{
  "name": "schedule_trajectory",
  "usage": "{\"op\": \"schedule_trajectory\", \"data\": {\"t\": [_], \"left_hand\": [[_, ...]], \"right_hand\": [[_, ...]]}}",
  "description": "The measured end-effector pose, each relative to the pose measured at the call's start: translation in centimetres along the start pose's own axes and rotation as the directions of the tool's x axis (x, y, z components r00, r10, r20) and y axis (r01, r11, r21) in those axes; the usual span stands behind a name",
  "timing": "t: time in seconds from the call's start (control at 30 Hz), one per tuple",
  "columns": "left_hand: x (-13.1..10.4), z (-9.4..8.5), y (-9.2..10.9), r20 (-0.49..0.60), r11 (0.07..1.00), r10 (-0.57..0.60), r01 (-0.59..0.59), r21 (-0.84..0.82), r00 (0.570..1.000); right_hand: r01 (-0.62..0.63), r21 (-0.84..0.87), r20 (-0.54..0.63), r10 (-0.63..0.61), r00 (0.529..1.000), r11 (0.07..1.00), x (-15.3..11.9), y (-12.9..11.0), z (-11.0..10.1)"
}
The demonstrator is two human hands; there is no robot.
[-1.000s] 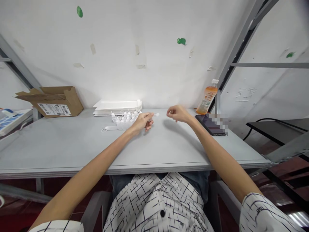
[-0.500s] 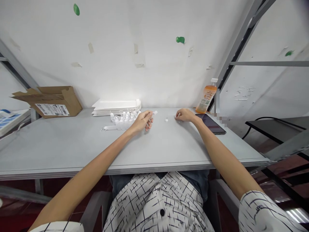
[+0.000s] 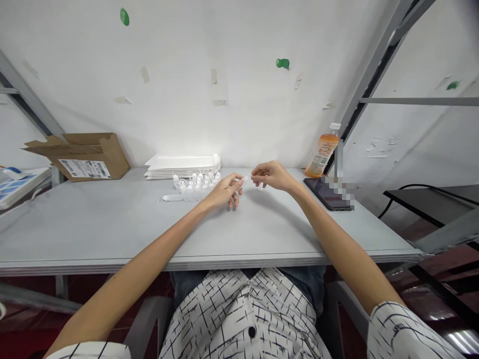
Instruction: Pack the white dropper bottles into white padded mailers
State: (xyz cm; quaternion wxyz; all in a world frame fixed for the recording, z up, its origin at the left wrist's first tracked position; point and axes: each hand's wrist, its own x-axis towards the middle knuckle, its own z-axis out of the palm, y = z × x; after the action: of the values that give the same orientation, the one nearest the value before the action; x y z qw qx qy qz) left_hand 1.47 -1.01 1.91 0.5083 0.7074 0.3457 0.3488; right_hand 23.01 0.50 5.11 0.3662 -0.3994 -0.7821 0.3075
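Over the middle of the grey table [image 3: 239,229], my left hand [image 3: 229,192] pinches a small white piece [image 3: 246,179] between thumb and forefinger. My right hand [image 3: 270,175] is closed in a pinch at the other end of that piece, its fingertips close to those of my left hand. What the right fingertips grip is too small to make out. Another small white part [image 3: 260,186] shows just under the right fingers. Left of my left hand stands a cluster of small white bottle-like pieces with loops [image 3: 192,187].
Behind the cluster lies a stack of white sheets [image 3: 183,164]. An open cardboard box [image 3: 90,157] stands at the back left. On the right are an orange drink bottle [image 3: 324,152] and a dark tablet [image 3: 327,193]. A white wall rises behind the table.
My right hand has moved left from near the tablet and up to my left hand. My left hand still holds the white piece. The view has shifted slightly.
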Motion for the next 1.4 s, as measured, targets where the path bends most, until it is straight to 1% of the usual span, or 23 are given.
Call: {"op": "schedule_trajectory", "data": {"t": [0.07, 0.17, 0.4, 0.57, 0.77, 0.9, 1.03, 1.17, 1.27, 1.4], "left_hand": [[0.0, 0.0, 0.0, 0.001, 1.0, 0.005, -0.005, 0.009, 1.0], [-0.1, -0.1, 0.3, -0.007, 1.0, 0.021, -0.021, 0.01, 1.0], [-0.1, -0.3, 0.7, -0.021, 0.999, 0.03, -0.029, 0.021, 0.999], [-0.2, -0.4, 0.7, -0.023, 1.0, 0.017, -0.017, 0.025, 1.0], [-0.8, -0.4, 1.6, -0.002, 0.999, -0.02, 0.02, 0.031, 1.0], [-0.8, -0.3, 1.7, -0.001, 0.999, -0.042, 0.042, 0.034, 0.999], [-0.6, -0.4, 1.3, -0.019, 0.999, -0.034, 0.035, 0.031, 0.999], [-0.4, -0.4, 1.2, -0.014, 0.999, -0.004, 0.005, 0.032, 1.0], [-0.4, -0.4, 1.0, 0.01, 0.999, 0.02, -0.02, 0.043, 1.0], [-0.2, -0.4, 0.4, 0.019, 0.995, 0.037, -0.039, 0.094, 0.999]], "right_hand": [[0.041, -0.001, 0.007, -0.041, 0.999, 0.999, -0.1, -0.6, 0.7], [0.078, -0.012, 0.002, -0.078, 0.997, 0.997, -0.3, -1.1, 1.2], [0.084, -0.043, -0.051, -0.086, 0.995, 0.996, -0.6, -1.7, 1.4], [0.093, -0.059, -0.057, -0.097, 0.994, 0.994, -0.5, -1.7, 1.5], [0.159, -0.123, -0.104, -0.172, 0.98, 0.98, -0.4, -1.3, 1.7], [0.173, -0.154, -0.114, -0.191, 0.975, 0.973, -0.4, -1.3, 1.8], [0.134, -0.151, -0.116, -0.152, 0.982, 0.979, -0.4, -1.4, 1.8], [0.085, -0.076, -0.108, -0.093, 0.99, 0.993, -0.4, -1.5, 1.6], [0.041, -0.017, -0.068, -0.042, 0.997, 0.999, -0.5, -1.6, 1.5], [-0.05, 0.071, 0.007, 0.05, 0.999, 0.996, -0.5, -1.6, 1.4]]}}
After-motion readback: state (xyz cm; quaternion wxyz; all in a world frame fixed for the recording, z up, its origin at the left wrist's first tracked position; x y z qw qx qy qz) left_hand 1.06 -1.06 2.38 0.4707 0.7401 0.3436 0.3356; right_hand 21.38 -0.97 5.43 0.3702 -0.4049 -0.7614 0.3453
